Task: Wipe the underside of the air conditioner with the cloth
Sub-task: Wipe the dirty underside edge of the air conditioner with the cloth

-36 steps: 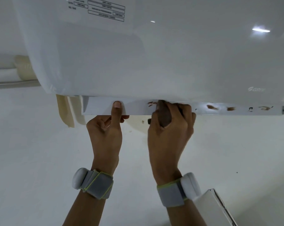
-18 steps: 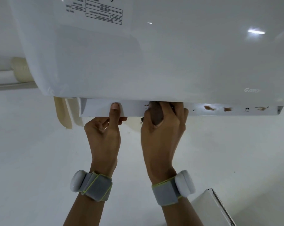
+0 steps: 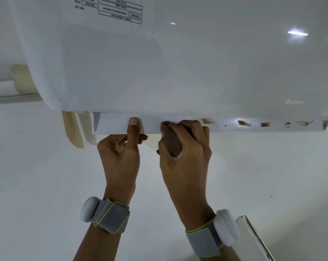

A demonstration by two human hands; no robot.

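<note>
A white wall air conditioner (image 3: 178, 63) fills the upper part of the view. Its flap (image 3: 114, 125) hangs open along the lower edge. My left hand (image 3: 121, 149) pinches the flap, thumb on its front face. Just to the right, my right hand (image 3: 185, 147) is closed around a bunched brown cloth (image 3: 171, 142) and presses it up against the flap's lower edge. Several brown smears (image 3: 244, 123) mark the flap further right.
Beige wrapped pipes (image 3: 72, 130) hang at the unit's left end. A white duct (image 3: 1, 87) runs off to the left. The corner of a white box (image 3: 253, 238) shows at the bottom right. A plain white wall lies behind.
My right hand with the cloth has slid left along the flap towards my left hand. The left hand keeps its hold on the flap.
</note>
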